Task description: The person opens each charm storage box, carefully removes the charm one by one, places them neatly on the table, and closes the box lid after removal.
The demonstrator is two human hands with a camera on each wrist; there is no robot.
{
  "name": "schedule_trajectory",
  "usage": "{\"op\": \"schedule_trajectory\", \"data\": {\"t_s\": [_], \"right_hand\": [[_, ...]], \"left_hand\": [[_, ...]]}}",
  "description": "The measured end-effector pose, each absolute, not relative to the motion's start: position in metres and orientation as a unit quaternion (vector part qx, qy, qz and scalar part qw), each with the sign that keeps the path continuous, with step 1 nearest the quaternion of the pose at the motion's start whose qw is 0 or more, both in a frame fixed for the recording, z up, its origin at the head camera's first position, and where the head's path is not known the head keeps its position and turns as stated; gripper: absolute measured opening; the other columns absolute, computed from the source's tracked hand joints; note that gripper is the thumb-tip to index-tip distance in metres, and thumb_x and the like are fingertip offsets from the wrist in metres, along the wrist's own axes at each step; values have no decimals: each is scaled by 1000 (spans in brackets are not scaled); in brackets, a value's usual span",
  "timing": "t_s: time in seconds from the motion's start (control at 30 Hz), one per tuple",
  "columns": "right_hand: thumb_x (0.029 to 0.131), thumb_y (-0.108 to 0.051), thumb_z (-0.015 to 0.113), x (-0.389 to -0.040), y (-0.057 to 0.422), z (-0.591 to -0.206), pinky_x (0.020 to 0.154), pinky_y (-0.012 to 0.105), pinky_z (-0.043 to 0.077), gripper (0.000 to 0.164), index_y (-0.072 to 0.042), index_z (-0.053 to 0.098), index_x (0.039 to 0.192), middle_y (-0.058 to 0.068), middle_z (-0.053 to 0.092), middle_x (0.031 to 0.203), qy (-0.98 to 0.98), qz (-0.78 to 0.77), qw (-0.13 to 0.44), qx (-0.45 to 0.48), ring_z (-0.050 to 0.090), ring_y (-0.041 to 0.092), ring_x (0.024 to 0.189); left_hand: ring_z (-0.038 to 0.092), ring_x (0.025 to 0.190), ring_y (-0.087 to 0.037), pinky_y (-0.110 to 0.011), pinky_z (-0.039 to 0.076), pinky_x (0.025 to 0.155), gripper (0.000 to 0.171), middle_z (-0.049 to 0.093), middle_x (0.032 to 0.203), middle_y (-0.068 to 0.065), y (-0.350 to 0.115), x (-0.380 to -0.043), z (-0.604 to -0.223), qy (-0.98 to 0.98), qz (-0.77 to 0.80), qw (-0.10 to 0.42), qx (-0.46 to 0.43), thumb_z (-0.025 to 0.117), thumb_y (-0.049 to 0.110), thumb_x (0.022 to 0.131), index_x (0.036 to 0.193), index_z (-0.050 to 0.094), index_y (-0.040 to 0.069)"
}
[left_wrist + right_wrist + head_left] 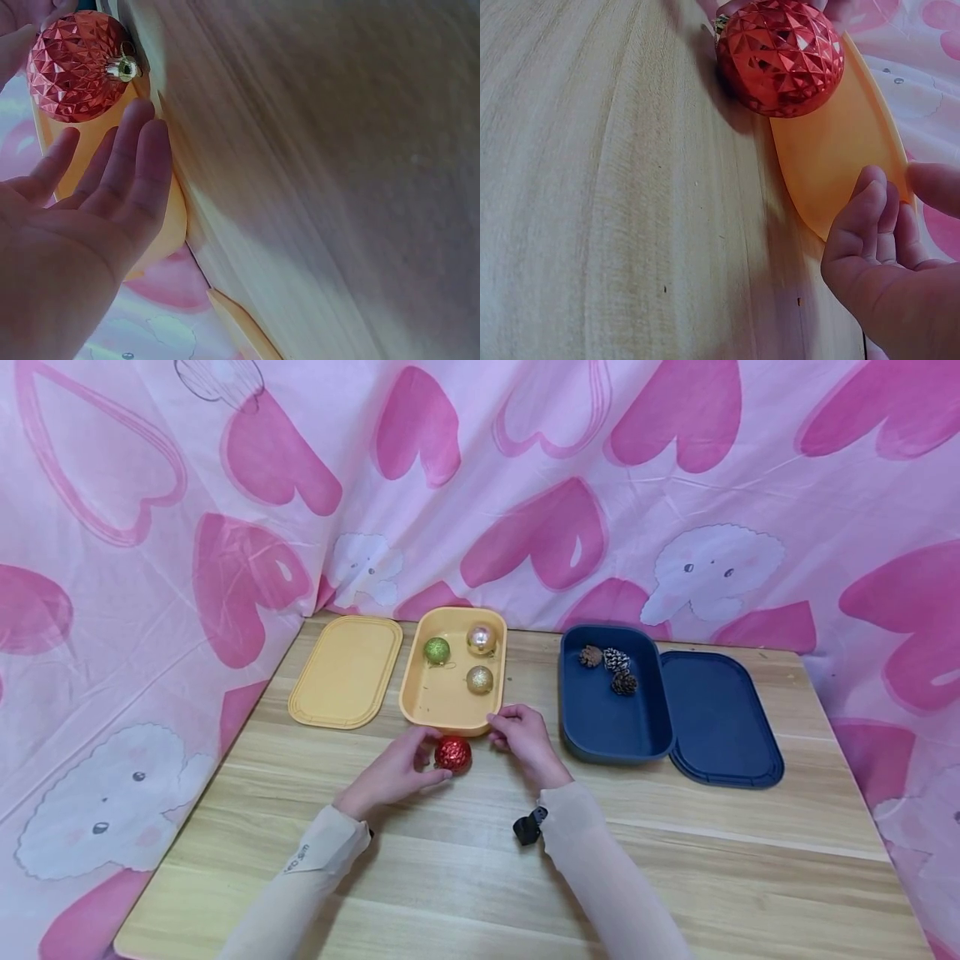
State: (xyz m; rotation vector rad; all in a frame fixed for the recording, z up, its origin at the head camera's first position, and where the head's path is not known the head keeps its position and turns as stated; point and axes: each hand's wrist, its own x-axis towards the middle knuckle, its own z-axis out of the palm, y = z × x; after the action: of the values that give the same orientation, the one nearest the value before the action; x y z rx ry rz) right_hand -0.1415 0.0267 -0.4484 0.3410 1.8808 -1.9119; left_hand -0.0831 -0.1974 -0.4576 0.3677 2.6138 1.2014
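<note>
A shiny red faceted bauble [453, 755] sits on the table just in front of a yellow box [452, 724]. Around it, my left hand [399, 766] has its fingers spread, and in the left wrist view a gap shows between the fingertips [139, 112] and the bauble. At the box's near right corner, my right hand [527, 742] pinches the rim, thumb on top and the other fingers curled against the outer wall. Inside the box lie a green glittery bauble [437, 650], a shiny pale gold bauble [481, 638] and a glittery gold bauble [479, 679].
Left of the yellow box lies its flat yellow lid [347, 672]. A dark blue box [617, 727] holding several pine cones [617, 661] stands to the right. Its blue lid [723, 718] lies beside it. A pink heart-patterned cloth [532, 535] hangs behind the wooden table [450, 877].
</note>
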Motion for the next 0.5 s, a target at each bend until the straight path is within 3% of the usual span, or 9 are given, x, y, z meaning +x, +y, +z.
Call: {"op": "schedule_trajectory", "data": {"t_s": [0.23,0.5], "right_hand": [[90,-11,67,-143,25,-458,69,23,54,25,1,55,110,7,64,84,680,-692,204,128,62,11,69],[90,-11,67,-142,26,-457,71,25,55,26,1,55,110,7,64,85,681,-694,202,123,62,11,69]], "left_hand": [[56,88,-22,-32,50,76,57,58,102,-5,-200,-82,-458,898,404,117,128,80,29,78,123,51,8],[57,91,-20,-33,50,79,62,60,106,-6,-201,-81,-456,901,400,118,121,81,34,77,125,52,7]]}}
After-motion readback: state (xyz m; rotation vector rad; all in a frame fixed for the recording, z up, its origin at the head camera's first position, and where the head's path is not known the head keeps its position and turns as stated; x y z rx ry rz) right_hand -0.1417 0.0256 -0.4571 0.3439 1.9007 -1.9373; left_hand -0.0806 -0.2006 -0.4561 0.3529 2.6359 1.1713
